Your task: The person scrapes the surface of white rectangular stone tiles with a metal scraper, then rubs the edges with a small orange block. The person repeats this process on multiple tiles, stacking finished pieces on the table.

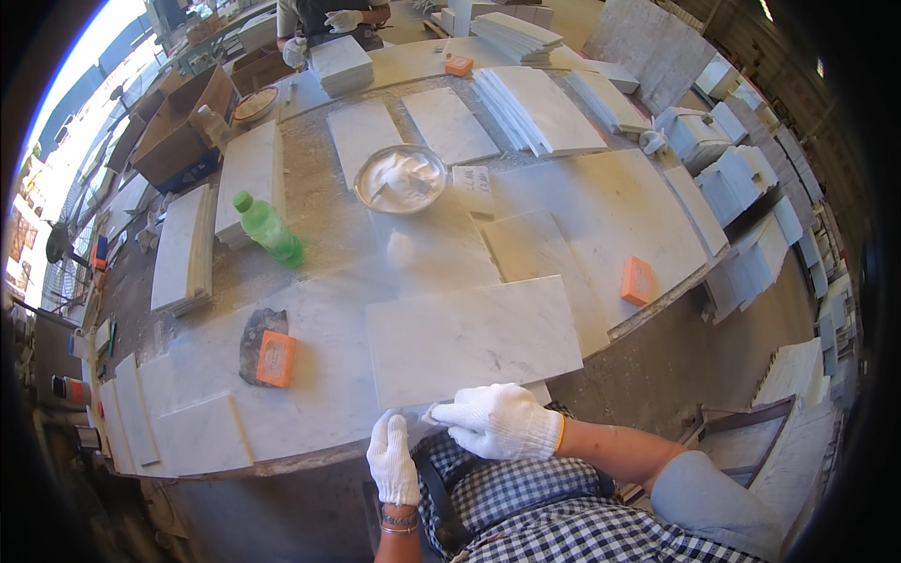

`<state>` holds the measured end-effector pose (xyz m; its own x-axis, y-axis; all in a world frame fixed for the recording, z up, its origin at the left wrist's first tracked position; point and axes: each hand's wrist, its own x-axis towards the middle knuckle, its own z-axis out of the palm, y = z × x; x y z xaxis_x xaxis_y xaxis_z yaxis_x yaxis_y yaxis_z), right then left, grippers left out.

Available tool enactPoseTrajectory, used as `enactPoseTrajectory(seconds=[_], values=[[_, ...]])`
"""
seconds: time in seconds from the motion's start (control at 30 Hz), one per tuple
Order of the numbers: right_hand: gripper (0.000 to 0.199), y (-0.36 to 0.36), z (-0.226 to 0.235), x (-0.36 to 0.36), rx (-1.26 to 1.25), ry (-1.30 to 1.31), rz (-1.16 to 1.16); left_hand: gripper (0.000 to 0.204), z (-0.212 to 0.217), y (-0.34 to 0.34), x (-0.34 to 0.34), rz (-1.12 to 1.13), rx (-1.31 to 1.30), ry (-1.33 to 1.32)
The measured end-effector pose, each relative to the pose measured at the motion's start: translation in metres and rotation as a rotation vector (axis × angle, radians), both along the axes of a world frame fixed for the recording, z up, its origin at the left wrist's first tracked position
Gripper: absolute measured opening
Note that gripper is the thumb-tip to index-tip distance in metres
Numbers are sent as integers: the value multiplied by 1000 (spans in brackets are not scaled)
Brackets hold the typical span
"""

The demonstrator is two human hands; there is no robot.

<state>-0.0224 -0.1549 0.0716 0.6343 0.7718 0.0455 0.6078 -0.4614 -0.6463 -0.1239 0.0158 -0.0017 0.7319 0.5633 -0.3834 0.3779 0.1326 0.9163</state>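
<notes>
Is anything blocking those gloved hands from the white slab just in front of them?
Nothing visible does: the left hand and right hand are both close to the near edge of the white slab.

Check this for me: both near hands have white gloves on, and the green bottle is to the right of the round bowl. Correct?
Not quite: the head view shows the green bottle left of the round bowl. The left hand and right hand do wear white gloves.

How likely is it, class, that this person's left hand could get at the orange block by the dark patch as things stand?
Probably yes: only flat, pale slab shows between the left hand and the orange block, with nothing standing in the way.
</notes>
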Motion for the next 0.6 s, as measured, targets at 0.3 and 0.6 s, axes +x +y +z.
enactPoseTrajectory(seconds=[0.3, 0.6], values=[[15, -80, -17, 108, -441, -627, -494, 39, -7, 3, -13, 12, -114, 3], [12, -47, -13, 22, -290, -558, -204, 42, 1, -10, -21, -27, -214, 38]])
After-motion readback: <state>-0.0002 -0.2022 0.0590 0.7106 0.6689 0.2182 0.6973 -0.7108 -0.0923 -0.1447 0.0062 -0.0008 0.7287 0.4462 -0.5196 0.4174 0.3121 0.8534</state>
